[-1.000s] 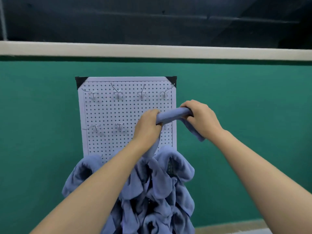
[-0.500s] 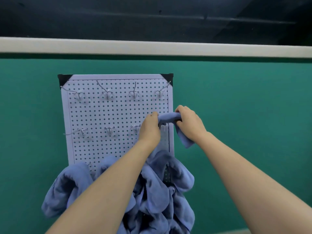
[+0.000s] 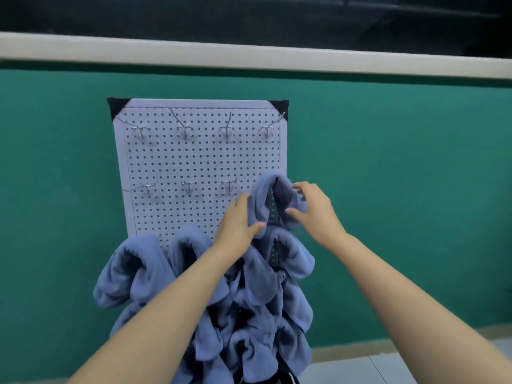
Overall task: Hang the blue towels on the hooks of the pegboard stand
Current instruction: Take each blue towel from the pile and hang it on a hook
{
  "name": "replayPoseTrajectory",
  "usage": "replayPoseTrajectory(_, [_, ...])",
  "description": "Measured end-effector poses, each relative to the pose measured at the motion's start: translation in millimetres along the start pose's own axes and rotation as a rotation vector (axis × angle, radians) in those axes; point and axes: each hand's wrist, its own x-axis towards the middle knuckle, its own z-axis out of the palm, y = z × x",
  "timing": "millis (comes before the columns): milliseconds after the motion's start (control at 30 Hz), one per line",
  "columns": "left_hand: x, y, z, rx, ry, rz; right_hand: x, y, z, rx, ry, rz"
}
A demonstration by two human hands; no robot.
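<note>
A white pegboard stand (image 3: 194, 162) stands upright against a green wall. A blue towel (image 3: 270, 187) is draped over the rightmost hook of the second row. My left hand (image 3: 238, 225) holds that towel's left hanging side between thumb and fingers. My right hand (image 3: 313, 209) is just to the towel's right with its fingers spread, brushing the fold. Several more blue towels (image 3: 133, 267) hang in the rows below and hide the lower board. The top-row hooks (image 3: 227, 128) and three second-row hooks (image 3: 189, 187) are bare.
The green wall (image 3: 401, 189) runs behind the stand, with a white ledge (image 3: 249, 59) above it. A strip of pale floor (image 3: 360, 367) shows at the bottom right. Both forearms reach up from the lower edge in front of the hanging towels.
The towel was stretched taut between both fists. It now hangs folded over the hook, and my right hand has let go and spread its fingers. The view has shifted.
</note>
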Motion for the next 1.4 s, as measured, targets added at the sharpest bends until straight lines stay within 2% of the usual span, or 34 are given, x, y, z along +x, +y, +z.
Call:
replayPoseTrajectory(100, [-46,-9,-10,-0.004,-0.02,-0.002,-39,-9,-1,0.018,-0.025,-0.003])
replayPoseTrajectory(200, [-100,-24,-16,-0.008,-0.094,-0.044,-92,-21,11,0.07,-0.128,0.053])
replayPoseTrajectory(500, [-275,-124,7,-0.016,-0.418,-0.408,-285,-27,104,0.093,-0.611,0.294])
replayPoseTrajectory(667, [-345,-170,24,-0.029,-0.503,-0.638,-355,-9,157,0.085,-0.834,0.426])
replayPoseTrajectory(833, [-390,-205,57,-0.023,-0.54,-0.79,-395,12,201,0.095,-0.926,0.567])
replayPoseTrajectory(1067, [-426,-252,120,-0.028,-0.703,-0.889,-435,49,268,0.101,-1.04,0.689])
replayPoseTrajectory(1267, [-439,-291,178,-0.075,-0.767,-0.941,-445,80,325,0.079,-1.073,0.723])
replayPoseTrajectory(1400, [-443,-306,212,-0.13,-0.796,-0.944,-447,94,357,0.05,-1.112,0.637])
